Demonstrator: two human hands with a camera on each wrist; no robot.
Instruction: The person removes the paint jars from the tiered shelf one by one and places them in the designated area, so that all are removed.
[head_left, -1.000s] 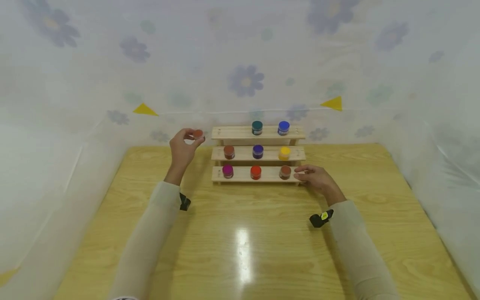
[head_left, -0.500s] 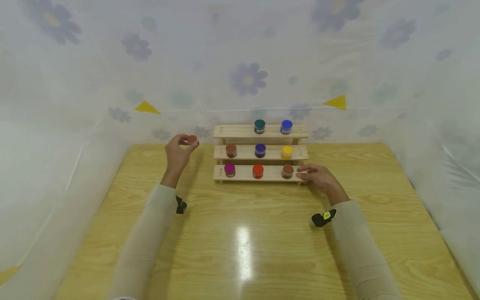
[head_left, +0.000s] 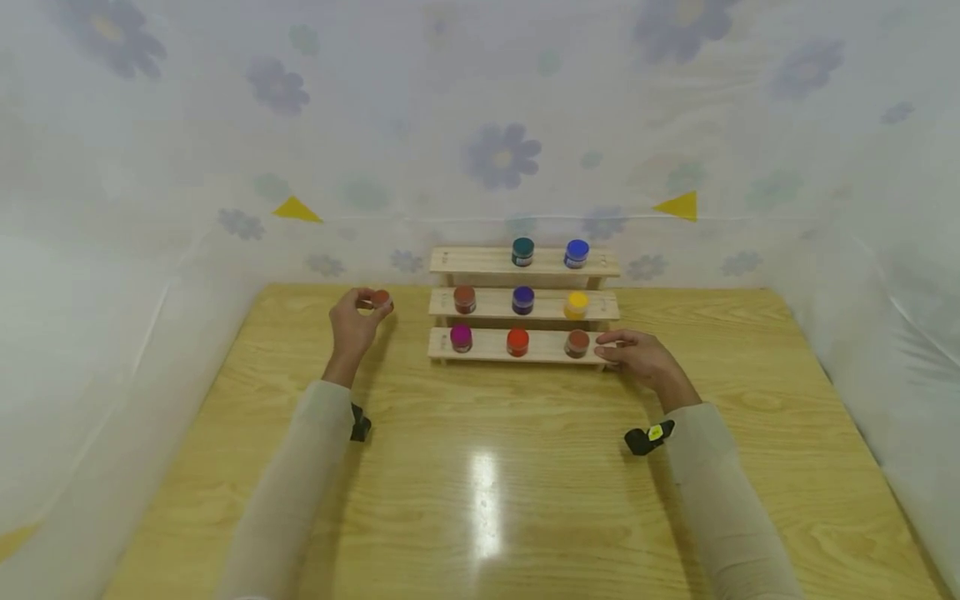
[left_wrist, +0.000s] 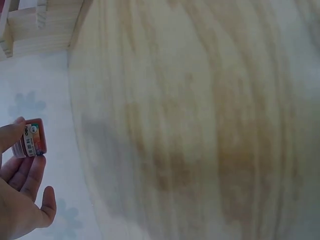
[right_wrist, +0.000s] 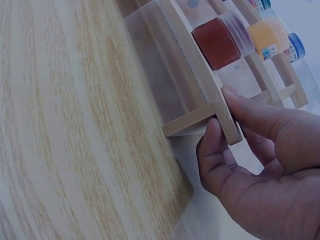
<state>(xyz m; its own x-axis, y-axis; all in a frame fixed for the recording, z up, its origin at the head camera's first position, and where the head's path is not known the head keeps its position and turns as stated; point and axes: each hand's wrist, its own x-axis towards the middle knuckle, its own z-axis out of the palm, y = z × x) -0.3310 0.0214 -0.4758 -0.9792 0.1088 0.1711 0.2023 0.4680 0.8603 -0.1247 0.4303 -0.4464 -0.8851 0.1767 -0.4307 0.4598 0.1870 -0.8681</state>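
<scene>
My left hand (head_left: 354,327) pinches a small paint jar (head_left: 382,299) with a reddish-brown lid, left of the wooden rack. The left wrist view shows the printed label on this paint jar (left_wrist: 33,138) between thumb and fingers. My right hand (head_left: 640,360) grips the right end of the lowest step of the three-step rack (head_left: 487,346). In the right wrist view, thumb and fingers close round the end of the rack's plank (right_wrist: 231,131). Beside that hand stands a brown paint jar (head_left: 577,343).
On the rack stand a red jar (head_left: 517,342), a magenta jar (head_left: 461,337), a brown jar (head_left: 464,299), a purple jar (head_left: 522,300), a yellow jar (head_left: 577,305), a green jar (head_left: 522,252) and a blue jar (head_left: 577,253). A flowered sheet (head_left: 360,125) hangs behind the table (head_left: 420,467).
My left hand has carried the paint jar away from the rack, leftward and down toward the table. The right hand keeps its grip on the rack. The view has shifted slightly.
</scene>
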